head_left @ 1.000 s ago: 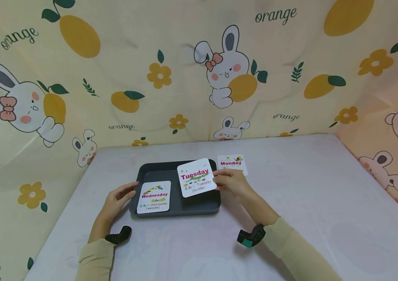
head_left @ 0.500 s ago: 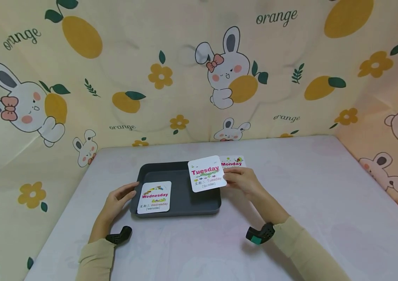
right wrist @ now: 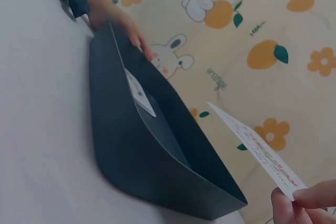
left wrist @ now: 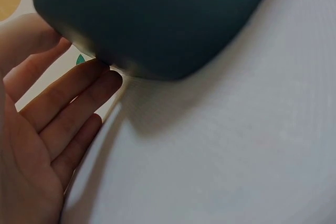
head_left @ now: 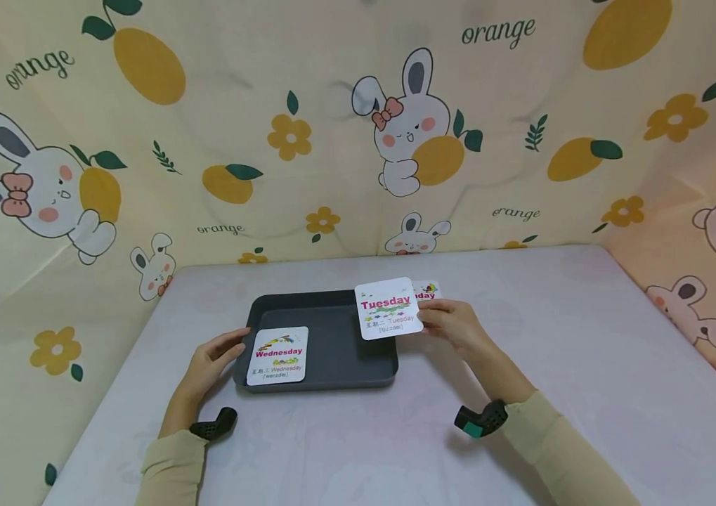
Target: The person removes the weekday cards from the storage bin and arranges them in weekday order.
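My right hand [head_left: 455, 330] pinches a white Tuesday flashcard [head_left: 389, 309] by its right edge. Raised and slightly tilted, the card overlaps the right rim of a dark grey tray [head_left: 339, 362] in the head view. The right wrist view shows thumb and fingers on the lower end of that card [right wrist: 262, 153]. At the tray's left side, my left hand [head_left: 209, 362] touches the rim with fairly straight fingers [left wrist: 79, 103]. A Wednesday flashcard [head_left: 277, 356] lies in the left half of the tray. Behind the Tuesday card, a Monday flashcard [head_left: 430, 289] is mostly hidden.
The tray and the Monday card rest on a table with a white cover [head_left: 560, 337]. Behind stands a cream cloth backdrop [head_left: 332, 70] printed with rabbits and oranges, folding round both sides. Each wrist wears a black camera band [head_left: 215, 424].
My right hand has carried the Tuesday card rightward and slightly back, from over the tray's right half to its right rim, covering more of the Monday card. My left hand stays put.
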`<action>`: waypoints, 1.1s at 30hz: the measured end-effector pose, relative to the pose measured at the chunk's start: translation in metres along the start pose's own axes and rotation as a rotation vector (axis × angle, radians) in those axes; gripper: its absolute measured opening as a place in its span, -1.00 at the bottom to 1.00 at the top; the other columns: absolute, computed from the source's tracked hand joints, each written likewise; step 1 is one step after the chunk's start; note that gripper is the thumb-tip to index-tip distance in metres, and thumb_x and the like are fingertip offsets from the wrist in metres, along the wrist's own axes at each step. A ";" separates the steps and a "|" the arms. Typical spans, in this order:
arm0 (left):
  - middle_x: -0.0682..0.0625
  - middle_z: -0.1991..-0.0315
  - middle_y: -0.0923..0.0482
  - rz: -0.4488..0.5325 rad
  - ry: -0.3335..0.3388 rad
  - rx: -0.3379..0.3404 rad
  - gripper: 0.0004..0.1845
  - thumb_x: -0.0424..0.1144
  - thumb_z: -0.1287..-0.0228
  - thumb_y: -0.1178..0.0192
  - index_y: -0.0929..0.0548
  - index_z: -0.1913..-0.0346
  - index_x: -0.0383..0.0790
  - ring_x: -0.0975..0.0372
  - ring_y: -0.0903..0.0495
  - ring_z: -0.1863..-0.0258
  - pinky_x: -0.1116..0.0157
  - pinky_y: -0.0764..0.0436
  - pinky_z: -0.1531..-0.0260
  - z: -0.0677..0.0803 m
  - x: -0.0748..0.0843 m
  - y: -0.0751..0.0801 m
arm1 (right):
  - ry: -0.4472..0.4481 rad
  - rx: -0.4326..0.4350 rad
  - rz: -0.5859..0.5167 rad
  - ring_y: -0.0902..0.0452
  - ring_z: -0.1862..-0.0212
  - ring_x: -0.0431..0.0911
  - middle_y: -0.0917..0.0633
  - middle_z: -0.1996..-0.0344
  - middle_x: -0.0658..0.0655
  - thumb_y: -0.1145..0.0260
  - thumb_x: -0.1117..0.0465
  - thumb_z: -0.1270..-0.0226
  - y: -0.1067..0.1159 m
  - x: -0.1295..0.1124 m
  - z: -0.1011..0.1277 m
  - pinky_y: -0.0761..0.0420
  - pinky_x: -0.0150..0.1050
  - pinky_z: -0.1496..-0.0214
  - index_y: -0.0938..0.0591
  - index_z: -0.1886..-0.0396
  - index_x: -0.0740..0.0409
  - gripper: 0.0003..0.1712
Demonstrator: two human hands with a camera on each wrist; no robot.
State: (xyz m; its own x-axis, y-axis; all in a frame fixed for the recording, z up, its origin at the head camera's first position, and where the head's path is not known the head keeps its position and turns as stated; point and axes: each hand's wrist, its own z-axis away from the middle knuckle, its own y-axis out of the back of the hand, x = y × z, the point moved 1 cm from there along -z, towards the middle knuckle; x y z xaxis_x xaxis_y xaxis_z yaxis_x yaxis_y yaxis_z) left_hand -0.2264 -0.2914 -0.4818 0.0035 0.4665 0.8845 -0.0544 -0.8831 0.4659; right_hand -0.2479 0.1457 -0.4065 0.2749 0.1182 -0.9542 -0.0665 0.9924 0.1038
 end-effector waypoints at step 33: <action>-0.09 -0.39 -0.39 -0.028 -0.010 0.015 -0.48 0.01 -0.38 -0.11 -0.46 -0.32 -0.11 0.85 -0.31 -0.01 0.80 -0.31 -0.01 0.001 0.000 -0.001 | -0.067 0.065 0.007 -0.57 0.30 -0.30 -0.63 0.26 -0.14 -0.24 0.15 -0.37 0.056 -0.003 -0.006 -0.63 -0.52 0.21 -0.42 -0.30 0.31 -0.43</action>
State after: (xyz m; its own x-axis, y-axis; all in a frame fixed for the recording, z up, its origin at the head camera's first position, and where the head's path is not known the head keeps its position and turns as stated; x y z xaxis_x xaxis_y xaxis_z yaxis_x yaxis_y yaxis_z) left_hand -0.2257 -0.2911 -0.4822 0.0143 0.4905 0.8713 -0.0392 -0.8705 0.4907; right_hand -0.2586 0.2007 -0.3992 0.3385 0.1255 -0.9325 -0.0070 0.9914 0.1309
